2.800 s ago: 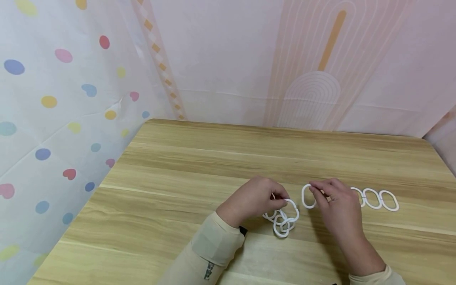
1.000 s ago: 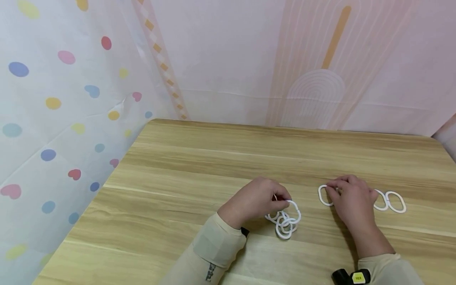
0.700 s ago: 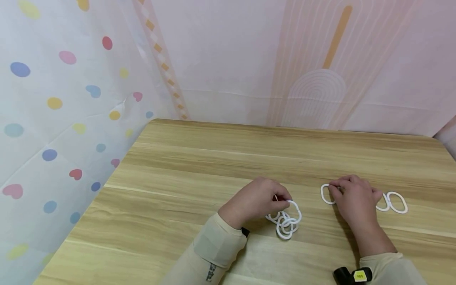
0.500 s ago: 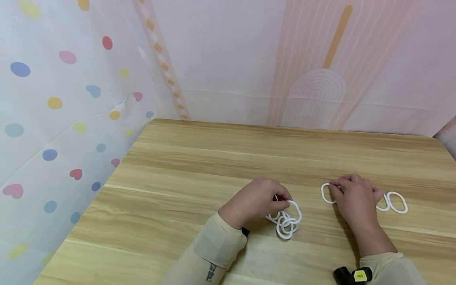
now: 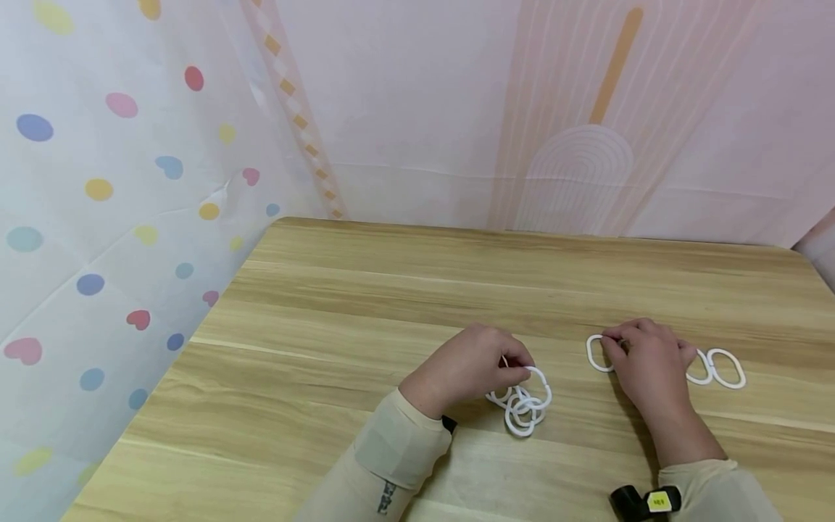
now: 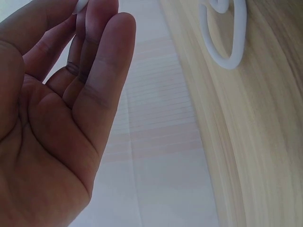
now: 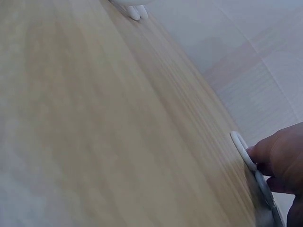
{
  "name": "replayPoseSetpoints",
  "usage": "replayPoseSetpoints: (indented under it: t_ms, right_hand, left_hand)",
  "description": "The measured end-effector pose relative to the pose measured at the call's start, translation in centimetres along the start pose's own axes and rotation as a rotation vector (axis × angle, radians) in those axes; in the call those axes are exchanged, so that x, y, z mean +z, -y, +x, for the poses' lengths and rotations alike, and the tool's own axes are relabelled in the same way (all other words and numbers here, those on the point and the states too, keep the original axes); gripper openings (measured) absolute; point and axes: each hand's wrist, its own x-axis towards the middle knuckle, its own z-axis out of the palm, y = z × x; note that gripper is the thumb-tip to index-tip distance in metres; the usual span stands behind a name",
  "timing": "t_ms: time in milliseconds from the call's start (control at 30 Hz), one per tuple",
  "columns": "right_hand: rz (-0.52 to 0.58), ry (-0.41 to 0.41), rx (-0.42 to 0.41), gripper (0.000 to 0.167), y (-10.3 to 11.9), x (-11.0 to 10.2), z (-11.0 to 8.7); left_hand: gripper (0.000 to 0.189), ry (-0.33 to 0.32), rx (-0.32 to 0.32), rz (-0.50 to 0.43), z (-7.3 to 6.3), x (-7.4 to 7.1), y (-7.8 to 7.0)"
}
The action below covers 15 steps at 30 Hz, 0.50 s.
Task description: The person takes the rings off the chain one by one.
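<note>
My left hand [image 5: 472, 370] pinches one white oval plastic ring [image 5: 541, 384] between thumb and fingertips. Below those fingers several more white rings [image 5: 520, 420] lie in a tangled, overlapping heap on the table. In the left wrist view only a sliver of white shows at the fingertips. To the right, my right hand [image 5: 649, 362] has thumb and forefinger on the upper edge of another white oval ring [image 5: 591, 355], which lies flat on the table. Two white rings [image 5: 726, 368] show side by side past the right hand, which covers the middle of that row.
A wood-grain table [image 5: 365, 304] spans the view. Behind it hangs a pink patterned cloth [image 5: 417, 109], and a dotted white cloth [image 5: 65, 203] hangs on the left. A black device with a yellow label [image 5: 659, 501] sits at the right wrist.
Since the oldest frame, my right hand has moved right with its ring, toward the row, and covers more of it. My left hand and the heap have stayed nearly still.
</note>
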Motion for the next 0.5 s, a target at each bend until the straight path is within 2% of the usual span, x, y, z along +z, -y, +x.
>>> replayPoseSetpoints:
  t_ms: [500]
  right_hand:
    - [-0.005,0.02,0.027,0.01,-0.08,-0.1,0.09]
  left_hand:
    - [0.009,0.004,-0.01,-0.005,0.01,0.02,-0.04]
